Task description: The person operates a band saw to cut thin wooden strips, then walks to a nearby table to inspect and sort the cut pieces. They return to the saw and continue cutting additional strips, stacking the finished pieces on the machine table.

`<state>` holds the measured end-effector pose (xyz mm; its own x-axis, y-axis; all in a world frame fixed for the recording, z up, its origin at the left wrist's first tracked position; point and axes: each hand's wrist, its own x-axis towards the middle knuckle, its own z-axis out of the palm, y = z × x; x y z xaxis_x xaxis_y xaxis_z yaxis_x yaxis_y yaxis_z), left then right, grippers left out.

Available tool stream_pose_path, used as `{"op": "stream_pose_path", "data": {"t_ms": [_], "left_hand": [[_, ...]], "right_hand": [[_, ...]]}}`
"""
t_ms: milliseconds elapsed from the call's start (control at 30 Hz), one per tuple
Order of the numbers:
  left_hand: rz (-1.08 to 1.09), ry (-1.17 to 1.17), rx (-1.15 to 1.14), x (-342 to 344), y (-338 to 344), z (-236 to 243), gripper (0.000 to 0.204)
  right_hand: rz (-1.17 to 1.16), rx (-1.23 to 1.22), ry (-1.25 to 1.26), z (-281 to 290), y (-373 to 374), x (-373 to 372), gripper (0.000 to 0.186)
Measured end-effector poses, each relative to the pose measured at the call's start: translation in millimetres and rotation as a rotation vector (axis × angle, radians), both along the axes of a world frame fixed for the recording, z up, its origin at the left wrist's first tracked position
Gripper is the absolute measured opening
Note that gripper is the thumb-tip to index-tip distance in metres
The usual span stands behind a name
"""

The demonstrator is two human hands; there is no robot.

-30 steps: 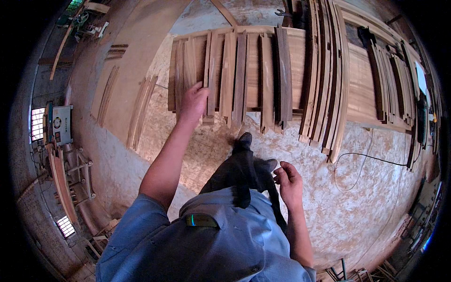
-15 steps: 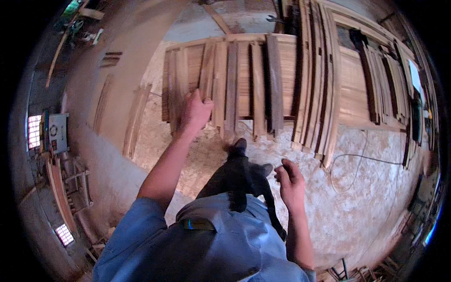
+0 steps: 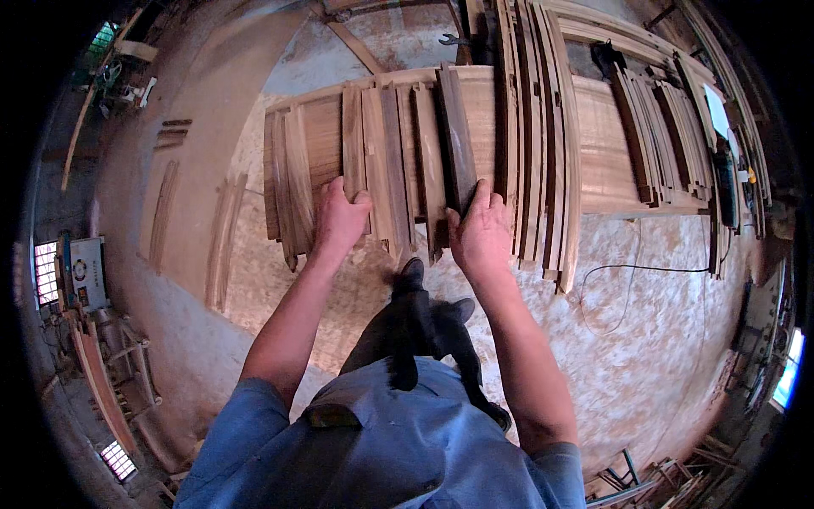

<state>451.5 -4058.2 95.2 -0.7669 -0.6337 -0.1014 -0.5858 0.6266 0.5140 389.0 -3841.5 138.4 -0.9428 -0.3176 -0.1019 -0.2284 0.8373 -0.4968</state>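
Note:
Several light and darker wooden strips [image 3: 375, 153] lie crosswise on a wide wooden board [image 3: 322, 136] in front of me. My left hand [image 3: 339, 216] has its fingers closed on a light strip [image 3: 353, 144] left of the middle, at its near end. Slightly to the right, my right hand [image 3: 479, 225] grips the near end of a dark strip [image 3: 458, 127], which lies at a slant. Another group of strips [image 3: 288, 187] rests at the board's left end. My fingertips are partly hidden by the wood.
A long stack of boards [image 3: 534, 144] crosses at the right, with shorter strips [image 3: 644, 136] beyond. A large pale sheet [image 3: 195, 110] with strips is at left. A wrench [image 3: 454, 40] lies at the back. A cable [image 3: 627, 266] runs over the floor. Machinery [image 3: 85, 271] stands far left.
My right hand has risen from beside my trousers onto the dark strip. The strips near my left hand have shifted, widening the gap at its left. The whole view has shifted somewhat.

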Motion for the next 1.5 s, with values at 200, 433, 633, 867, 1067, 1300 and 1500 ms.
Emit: {"op": "stream_pose_path", "data": {"t_ms": [200,433,633,867,1067,1300,1500], "left_hand": [[0.028,0.054,0.117,12.0,-9.9,0.1,0.052],[0.03,0.115,0.282,18.9,-17.7,-13.1,0.043],[0.084,0.152,0.455,14.8,-5.9,13.9,0.034],[0.244,0.259,0.934,28.5,-24.3,-13.9,0.031],[0.465,0.293,1.337,31.4,-11.1,14.0,0.038],[0.492,0.216,1.465,42.1,-16.1,16.2,0.044],[0.489,0.226,1.411,47.3,-11.2,18.4,0.043]], "right_hand": [[-0.175,-0.522,-0.296,-18.7,23.5,2.5,0.051],[-0.399,-1.269,-1.022,2.8,37.9,26.0,0.038],[-0.472,-1.625,-1.383,-7.0,45.3,38.3,0.049],[-0.38,-1.864,-1.571,-12.9,48.5,48.1,0.059],[-0.396,-1.955,-1.56,-21.3,45.3,56.7,0.067],[-0.392,-1.881,-1.604,-20.9,38.9,65.9,0.065],[-0.498,-1.577,-1.423,-19.5,28.5,68.7,0.051]]}}
